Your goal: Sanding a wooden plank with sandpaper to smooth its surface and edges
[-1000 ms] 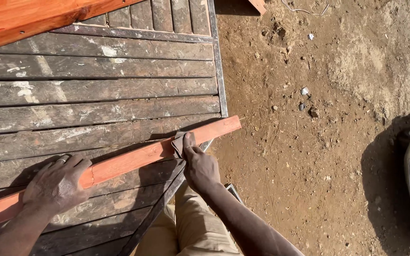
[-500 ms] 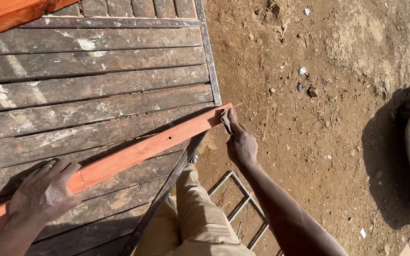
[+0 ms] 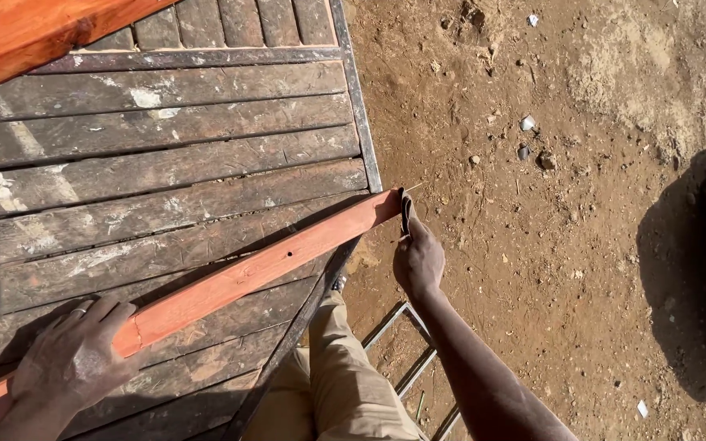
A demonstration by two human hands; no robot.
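Left hand [image 3: 71, 359] clamped around reddish wooden batten [image 3: 247, 273], right hand [image 3: 418, 253] pinching sandpaper [image 3: 406, 214] against its end at platform [image 3: 165, 163] edge; probably stiff, light.

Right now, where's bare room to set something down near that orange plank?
Free: the dark platform boards between the two orange planks, and the dirt right of the platform edge. Crowded: the near plank, with the left hand on it and the right hand at its end.
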